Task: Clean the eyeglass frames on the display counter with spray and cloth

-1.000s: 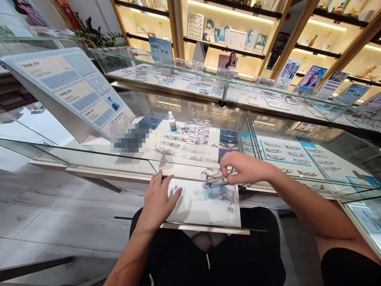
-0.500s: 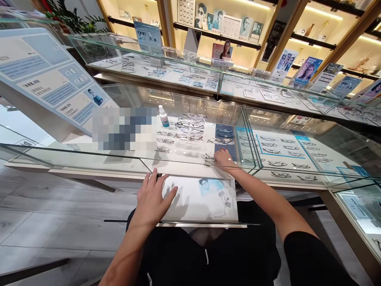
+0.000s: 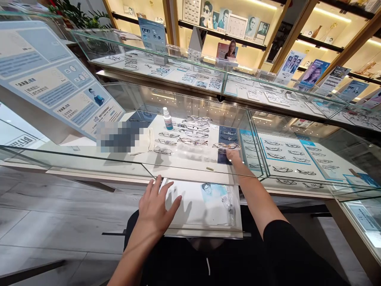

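Note:
My left hand (image 3: pixel 156 208) lies flat, fingers spread, on the left edge of a pulled-out white drawer tray (image 3: pixel 193 210). My right hand (image 3: pixel 235 157) reaches under the glass top into the display case. Its fingertips are closed on the right end of a pair of glasses (image 3: pixel 223 146), which rests at a dark blue pad (image 3: pixel 228 133). Rows of other glasses (image 3: pixel 190 135) lie to the left of it, along with a small white bottle (image 3: pixel 168 119). A blue portrait card (image 3: pixel 210 190) and a small clear bag (image 3: pixel 229 203) lie on the tray.
The glass top's front edge (image 3: pixel 89 159) runs just beyond my left hand. A slanted info board (image 3: pixel 53 87) stands at the left. More glass cases with glasses (image 3: pixel 285 151) extend right and behind. Lit wall shelves (image 3: pixel 232 28) are at the back.
My right hand has carried the pair of glasses from above the tray forward into the case, to the blue pad. My left hand has stayed on the tray.

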Motion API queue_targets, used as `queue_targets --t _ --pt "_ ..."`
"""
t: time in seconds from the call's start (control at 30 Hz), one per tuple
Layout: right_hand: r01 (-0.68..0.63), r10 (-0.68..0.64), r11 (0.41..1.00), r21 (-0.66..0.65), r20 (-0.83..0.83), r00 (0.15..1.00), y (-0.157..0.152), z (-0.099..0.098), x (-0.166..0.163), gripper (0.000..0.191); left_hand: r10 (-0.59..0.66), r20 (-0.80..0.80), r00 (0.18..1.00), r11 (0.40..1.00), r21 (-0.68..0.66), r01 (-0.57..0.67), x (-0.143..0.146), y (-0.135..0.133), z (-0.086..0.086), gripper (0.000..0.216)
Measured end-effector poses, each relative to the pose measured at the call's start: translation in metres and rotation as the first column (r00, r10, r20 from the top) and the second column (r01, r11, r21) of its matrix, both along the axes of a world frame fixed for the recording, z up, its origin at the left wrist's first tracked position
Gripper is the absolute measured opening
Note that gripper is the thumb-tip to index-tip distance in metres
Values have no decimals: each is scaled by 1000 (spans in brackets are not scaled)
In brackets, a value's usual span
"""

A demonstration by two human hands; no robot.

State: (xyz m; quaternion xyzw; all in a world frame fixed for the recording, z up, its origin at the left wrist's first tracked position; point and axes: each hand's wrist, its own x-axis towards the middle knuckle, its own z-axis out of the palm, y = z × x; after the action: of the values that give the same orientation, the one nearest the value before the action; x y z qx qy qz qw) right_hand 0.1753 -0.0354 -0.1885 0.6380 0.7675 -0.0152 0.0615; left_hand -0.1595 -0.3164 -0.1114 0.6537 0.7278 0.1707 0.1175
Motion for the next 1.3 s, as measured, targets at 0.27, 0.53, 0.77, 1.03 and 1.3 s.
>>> queue_targets --t 0.27,0.53,0.77,1.03,1.3 --pt "12 -13 994 105 4 1000 20 -17 15 33 -12 15 1000 998 56 11 0 -1 -5 49" --pt "22 -18 990 137 -31 999 25 -18 18 31 -11 29 1000 1000 6 11 3 -1 7 49" --pt "27 -22 990 139 -32 999 23 -25 21 36 -18 -5 1000 1000 -25 18 -4 4 -1 55" --pt "40 -35 991 125 -47 998 19 -30 18 45 -13 -3 1000 1000 -18 13 5 0 12 51" --pt "49 -44 997 59 -78 996 11 -23 16 40 -12 -2 1000 999 -37 12 6 -2 17 50"
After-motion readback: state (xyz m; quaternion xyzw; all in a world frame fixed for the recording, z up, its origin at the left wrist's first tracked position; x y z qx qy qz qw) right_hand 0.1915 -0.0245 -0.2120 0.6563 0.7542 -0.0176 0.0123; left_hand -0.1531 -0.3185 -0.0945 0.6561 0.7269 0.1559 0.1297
